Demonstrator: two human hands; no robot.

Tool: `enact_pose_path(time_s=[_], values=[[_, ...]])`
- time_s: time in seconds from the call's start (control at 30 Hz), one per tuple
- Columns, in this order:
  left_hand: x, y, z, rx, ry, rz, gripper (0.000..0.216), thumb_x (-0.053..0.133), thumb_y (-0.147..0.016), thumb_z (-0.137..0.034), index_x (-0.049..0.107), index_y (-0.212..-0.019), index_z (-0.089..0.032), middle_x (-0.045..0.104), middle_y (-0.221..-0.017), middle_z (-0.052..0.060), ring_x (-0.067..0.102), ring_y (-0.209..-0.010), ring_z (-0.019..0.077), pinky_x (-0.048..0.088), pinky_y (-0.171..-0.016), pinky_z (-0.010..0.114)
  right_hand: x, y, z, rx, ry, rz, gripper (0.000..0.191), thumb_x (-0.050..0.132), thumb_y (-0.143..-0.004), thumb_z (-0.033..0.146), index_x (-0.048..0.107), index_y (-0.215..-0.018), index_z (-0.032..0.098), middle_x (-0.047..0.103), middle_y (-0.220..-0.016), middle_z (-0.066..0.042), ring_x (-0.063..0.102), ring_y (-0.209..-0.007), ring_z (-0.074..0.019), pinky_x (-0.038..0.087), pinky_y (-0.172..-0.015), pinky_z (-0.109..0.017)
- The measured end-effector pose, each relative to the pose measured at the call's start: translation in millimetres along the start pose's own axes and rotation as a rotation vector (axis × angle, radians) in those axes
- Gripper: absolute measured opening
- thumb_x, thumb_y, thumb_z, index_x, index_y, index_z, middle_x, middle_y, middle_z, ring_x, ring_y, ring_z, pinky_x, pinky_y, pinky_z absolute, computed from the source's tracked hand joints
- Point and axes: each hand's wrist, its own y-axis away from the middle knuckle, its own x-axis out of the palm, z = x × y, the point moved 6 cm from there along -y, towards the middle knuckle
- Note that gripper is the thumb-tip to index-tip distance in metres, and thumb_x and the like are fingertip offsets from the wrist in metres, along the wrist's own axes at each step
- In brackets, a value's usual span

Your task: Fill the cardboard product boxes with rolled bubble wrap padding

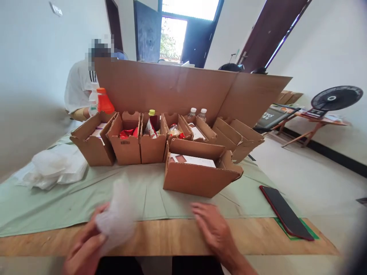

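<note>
My left hand is closed round a crumpled white plastic bag, held just above the near edge of the wooden table. My right hand lies flat on the table with its fingers stretched out, holding nothing. It rests just in front of an open cardboard box that has a white and brown card inside. The bag is blurred by motion.
A row of open cardboard boxes holds red packets, bottles and snacks on a pale green cloth. A tall cardboard sheet stands behind. White bags lie left, a phone right. A person in white sits behind left. A fan stands far right.
</note>
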Motion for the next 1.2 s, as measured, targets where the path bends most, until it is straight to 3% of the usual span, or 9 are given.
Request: enact_pose_path(time_s=[0.1, 0.23, 0.37, 0.47, 0.7, 0.83, 0.97, 1.07, 1.2], values=[[56.5, -40.7, -4.3, 0.017, 0.211, 0.112, 0.038, 0.079, -0.067, -0.039, 0.077, -0.104, -0.028, 0.078, -0.107, 0.006, 0.065, -0.116, 0.04, 0.059, -0.088, 0.048, -42.0, 27.4, -64.1, 0.245, 0.093, -0.175, 0.019, 0.054, -0.099, 0.024, 0.066, -0.114, 0.024, 0.075, -0.115, -0.008, 0.072, -0.106, -0.0252, 0.059, -0.089, -0.04], [122.4, -80.9, -12.2, -0.038, 0.315, 0.297, 0.042, 0.076, -0.056, -0.025, 0.079, -0.098, -0.021, 0.08, -0.095, 0.009, 0.072, -0.099, 0.0351, 0.058, -0.088, 0.044, -42.0, 29.9, -122.8, 0.568, -0.021, -0.168, 0.051, 0.062, -0.092, 0.049, 0.057, -0.134, 0.021, 0.067, -0.133, -0.013, 0.068, -0.116, -0.0299, 0.058, -0.091, -0.044], [147.2, -100.5, -10.7, -0.073, 0.293, 0.211, 0.049, 0.074, -0.048, -0.021, 0.078, -0.096, -0.019, 0.079, -0.08, 0.005, 0.072, -0.076, 0.0272, 0.06, -0.084, 0.042, -17.8, -2.8, -147.0, 0.666, -0.253, 0.026, 0.056, 0.066, -0.084, 0.058, 0.061, -0.124, 0.019, 0.072, -0.118, -0.014, 0.07, -0.092, -0.0292, 0.058, -0.067, -0.038], [156.0, -103.1, -7.5, -0.068, 0.274, 0.127, 0.051, 0.074, -0.046, -0.022, 0.077, -0.097, -0.02, 0.079, -0.083, 0.005, 0.072, -0.073, 0.0253, 0.06, -0.084, 0.041, -13.9, -16.3, -159.6, 0.712, -0.323, 0.091, 0.052, 0.065, -0.083, 0.058, 0.063, -0.116, 0.018, 0.074, -0.106, -0.012, 0.066, -0.074, -0.0249, 0.049, -0.051, -0.033], [188.4, -107.7, -0.4, -0.021, 0.259, 0.188, 0.048, 0.077, -0.05, -0.029, 0.075, -0.097, -0.02, 0.079, -0.091, 0.007, 0.074, -0.091, 0.0314, 0.059, -0.086, 0.043, -17.4, -25.2, -187.2, 0.688, -0.259, 0.075, 0.04, 0.065, -0.082, 0.055, 0.064, -0.098, 0.019, 0.073, -0.088, -0.008, 0.059, -0.061, -0.02, 0.047, -0.053, -0.032], [186.8, -105.9, -0.5, -0.002, 0.291, 0.197, 0.04, 0.076, -0.054, -0.026, 0.075, -0.094, -0.021, 0.078, -0.081, 0.004, 0.073, -0.076, 0.0243, 0.06, -0.078, 0.037, -17.1, -32.8, -196.9, 0.697, -0.31, 0.071, 0.043, 0.065, -0.08, 0.058, 0.063, -0.1, 0.019, 0.076, -0.093, -0.01, 0.069, -0.078, -0.0265, 0.053, -0.061, -0.035], [150.2, -88.4, -8.8, 0.006, 0.37, 0.151, 0.035, 0.073, -0.06, -0.027, 0.076, -0.094, -0.022, 0.079, -0.079, 0.003, 0.075, -0.078, 0.025, 0.061, -0.082, 0.039, -37.1, -11.1, -189.3, 0.743, -0.229, -0.004, 0.051, 0.066, -0.083, 0.058, 0.065, -0.116, 0.02, 0.075, -0.109, -0.013, 0.072, -0.09, -0.0296, 0.056, -0.069, -0.039], [125.8, -70.7, -9.3, -0.016, 0.462, 0.107, 0.029, 0.07, -0.066, -0.029, 0.077, -0.093, -0.023, 0.08, -0.079, 0.003, 0.077, -0.087, 0.0286, 0.06, -0.093, 0.045, -47.9, 19.7, -165.4, 0.791, -0.255, -0.066, 0.048, 0.064, -0.09, 0.057, 0.067, -0.125, 0.026, 0.074, -0.12, -0.01, 0.071, -0.103, -0.0286, 0.056, -0.088, -0.044], [143.8, -53.3, 8.0, -0.144, 0.501, 0.263, 0.021, 0.067, -0.069, -0.028, 0.076, -0.085, -0.018, 0.079, -0.077, 0.005, 0.077, -0.092, 0.0326, 0.058, -0.097, 0.049, -5.2, 36.1, -102.3, 0.731, -0.718, 0.208, 0.055, 0.067, -0.09, 0.059, 0.062, -0.135, 0.028, 0.066, -0.137, -0.012, 0.068, -0.117, -0.0291, 0.058, -0.093, -0.043]])
